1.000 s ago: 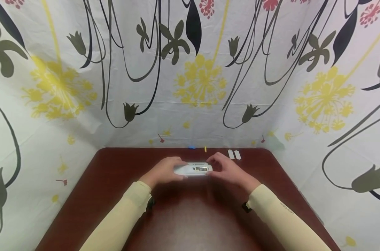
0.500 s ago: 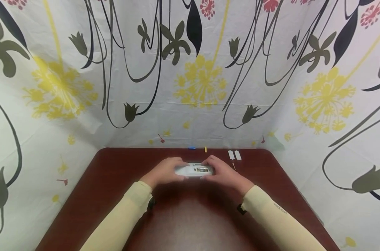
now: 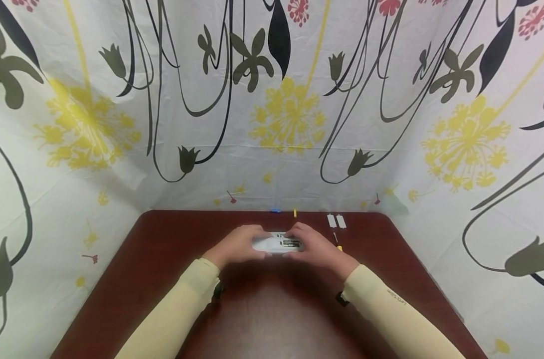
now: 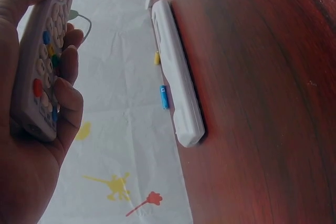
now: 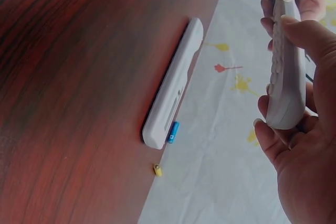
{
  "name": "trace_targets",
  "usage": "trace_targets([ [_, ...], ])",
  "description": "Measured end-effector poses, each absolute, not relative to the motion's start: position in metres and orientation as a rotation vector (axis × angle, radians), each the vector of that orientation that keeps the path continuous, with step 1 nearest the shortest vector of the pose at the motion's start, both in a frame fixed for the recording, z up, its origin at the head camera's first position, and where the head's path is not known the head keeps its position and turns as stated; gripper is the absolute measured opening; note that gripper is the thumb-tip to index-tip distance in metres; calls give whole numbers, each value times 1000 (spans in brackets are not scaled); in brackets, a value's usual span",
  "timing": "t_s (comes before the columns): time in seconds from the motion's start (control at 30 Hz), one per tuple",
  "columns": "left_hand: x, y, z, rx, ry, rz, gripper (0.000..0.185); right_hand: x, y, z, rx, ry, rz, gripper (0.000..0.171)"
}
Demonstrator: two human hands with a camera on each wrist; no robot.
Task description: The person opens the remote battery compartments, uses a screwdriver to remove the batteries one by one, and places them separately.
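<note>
Both hands hold a white remote control above the table. Its back, with an open battery bay, faces up in the head view, and batteries appear to lie in the bay. The left hand grips one end; in the left wrist view its fingers curl round the remote, whose coloured buttons face away from the palm. The right hand grips the other end, thumb and fingers on opposite edges, as the right wrist view also shows. Part of the remote is hidden by the hands.
Behind the held remote, a second long white device lies on the dark red table. A blue battery and a yellow battery lie near the back edge. Two small white pieces and a screwdriver lie right. Patterned curtains surround the table.
The right hand has slid left from the remote's right end and now grips it farther along. The screwdriver has come into view beside it. The left hand holds almost still.
</note>
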State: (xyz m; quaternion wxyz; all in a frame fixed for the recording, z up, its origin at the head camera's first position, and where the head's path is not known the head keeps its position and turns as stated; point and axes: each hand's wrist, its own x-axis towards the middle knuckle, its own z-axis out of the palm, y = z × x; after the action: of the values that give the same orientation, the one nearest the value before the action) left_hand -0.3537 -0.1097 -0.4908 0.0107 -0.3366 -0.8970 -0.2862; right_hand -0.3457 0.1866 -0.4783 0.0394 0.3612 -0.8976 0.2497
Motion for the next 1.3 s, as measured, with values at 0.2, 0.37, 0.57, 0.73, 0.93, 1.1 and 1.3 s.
trace_targets([
  [0.2,-352,-110,-492,-1047,-2795,-919,54,-343,186,-480,1090,-2751,753,45],
  [0.37,-349,-110,-495,-1024,-2838,-913,58,-342,186,-487,1111,-2740,732,46],
  [0.57,-346,-110,-496,-1007,-2869,-870,59,-341,186,-493,1075,-2773,702,49],
  [0.73,-345,-110,-499,-998,-2887,-786,61,-339,185,-495,1071,-2783,667,49],
  [0.93,-346,-110,-502,-1012,-2892,-660,61,-338,185,-497,1074,-2802,615,48],
  [1.1,-346,-110,-506,-994,-2914,-609,65,-339,187,-499,1079,-2818,633,49],
  [1.3,-346,-110,-510,-984,-2919,-546,62,-340,189,-503,1064,-2841,630,47],
])
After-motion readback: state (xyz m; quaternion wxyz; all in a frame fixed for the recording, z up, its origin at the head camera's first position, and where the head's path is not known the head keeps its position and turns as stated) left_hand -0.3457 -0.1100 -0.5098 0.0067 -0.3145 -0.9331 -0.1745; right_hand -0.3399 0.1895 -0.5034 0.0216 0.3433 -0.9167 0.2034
